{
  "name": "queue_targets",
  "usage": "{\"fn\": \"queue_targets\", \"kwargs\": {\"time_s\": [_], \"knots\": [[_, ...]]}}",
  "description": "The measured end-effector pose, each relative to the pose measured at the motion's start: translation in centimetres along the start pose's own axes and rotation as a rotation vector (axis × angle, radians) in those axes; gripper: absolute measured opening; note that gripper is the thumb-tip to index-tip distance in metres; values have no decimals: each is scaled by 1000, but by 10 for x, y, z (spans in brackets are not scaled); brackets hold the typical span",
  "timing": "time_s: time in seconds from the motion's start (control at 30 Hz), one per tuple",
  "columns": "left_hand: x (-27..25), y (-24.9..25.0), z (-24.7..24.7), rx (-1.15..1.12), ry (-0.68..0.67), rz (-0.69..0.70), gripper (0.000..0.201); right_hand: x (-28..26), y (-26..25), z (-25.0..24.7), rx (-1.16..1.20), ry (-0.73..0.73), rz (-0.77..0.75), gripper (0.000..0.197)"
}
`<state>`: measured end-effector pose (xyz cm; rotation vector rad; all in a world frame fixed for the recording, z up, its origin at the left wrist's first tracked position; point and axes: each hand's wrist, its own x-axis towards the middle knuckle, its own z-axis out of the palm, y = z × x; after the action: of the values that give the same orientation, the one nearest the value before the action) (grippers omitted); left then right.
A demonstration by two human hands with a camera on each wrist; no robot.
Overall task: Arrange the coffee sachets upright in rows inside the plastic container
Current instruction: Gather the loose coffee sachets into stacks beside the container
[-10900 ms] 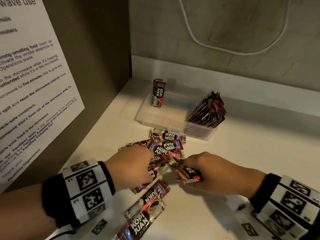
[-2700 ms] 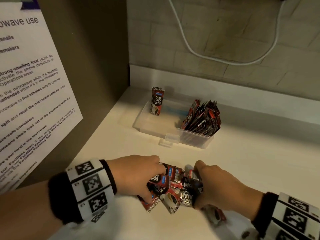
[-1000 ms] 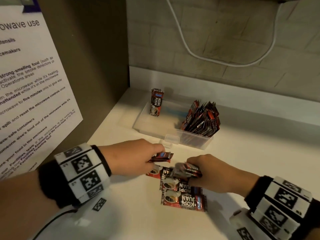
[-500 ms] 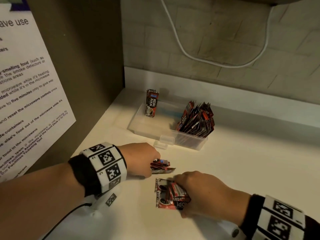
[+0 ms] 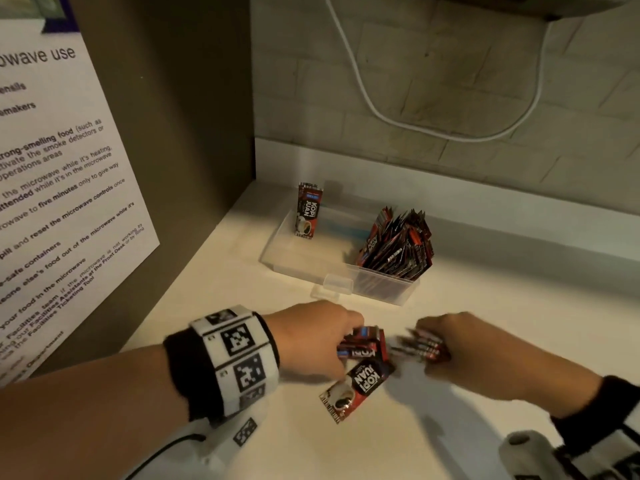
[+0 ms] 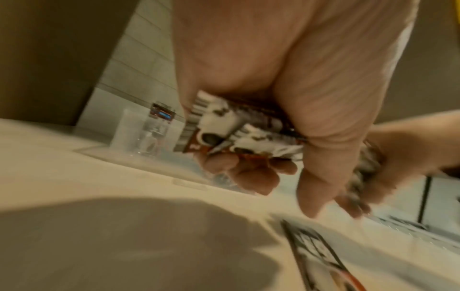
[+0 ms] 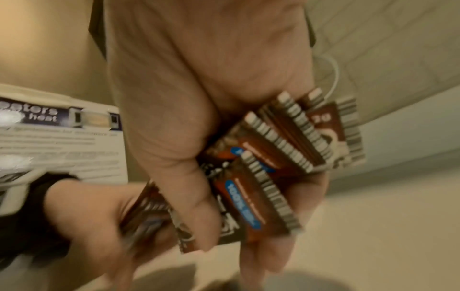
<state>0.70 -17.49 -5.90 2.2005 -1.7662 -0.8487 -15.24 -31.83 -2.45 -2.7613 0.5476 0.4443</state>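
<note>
My left hand (image 5: 325,344) grips a small stack of red-and-black coffee sachets (image 5: 362,344), which show between thumb and fingers in the left wrist view (image 6: 239,133). My right hand (image 5: 446,351) holds a thicker stack of sachets (image 5: 420,344) edge-on (image 7: 273,163). One loose sachet (image 5: 356,388) lies flat on the counter just below both hands. Behind them stands the clear plastic container (image 5: 304,261). A single sachet (image 5: 308,211) stands upright at its back left corner, and a leaning bundle of sachets (image 5: 398,247) fills its right end.
A brown side panel (image 5: 166,133) with a white printed notice (image 5: 52,202) walls off the left. The tiled back wall (image 5: 450,116) carries a hanging white cable (image 5: 367,102). The container's small latch tab (image 5: 337,284) juts toward me.
Both hands have come together in front of the container. My right hand has gathered up the flat sachets; one is left lying on the counter. My left hand holds more sachets.
</note>
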Motion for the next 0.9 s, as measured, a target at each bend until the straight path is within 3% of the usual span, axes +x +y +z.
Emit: {"fn": "queue_targets", "kwargs": {"time_s": [0.13, 0.33, 0.53, 0.6, 0.67, 0.73, 0.8, 0.9], "knots": [[13, 21, 21, 101, -48, -15, 62, -11, 13, -18, 241, 138, 94, 21], [23, 35, 39, 144, -6, -112, 58, -12, 7, -27, 572, 333, 74, 21], [14, 28, 31, 2, 4, -166, 42, -2, -6, -28, 758, 383, 2, 17], [9, 19, 22, -159, 101, -174, 26, 1, -10, -28, 806, 414, 1, 11], [2, 12, 5, -518, 233, -192, 12, 4, -16, -28, 876, 443, -20, 8], [-5, 10, -14, -832, 362, -226, 19, 8, -24, -29, 952, 448, -47, 3], [-13, 15, -30, -1046, 393, -240, 13, 14, -34, -27, 1019, 433, -76, 12], [-19, 24, -39, -1332, 427, -131, 12, 26, -49, -21, 1102, 414, -120, 19]]}}
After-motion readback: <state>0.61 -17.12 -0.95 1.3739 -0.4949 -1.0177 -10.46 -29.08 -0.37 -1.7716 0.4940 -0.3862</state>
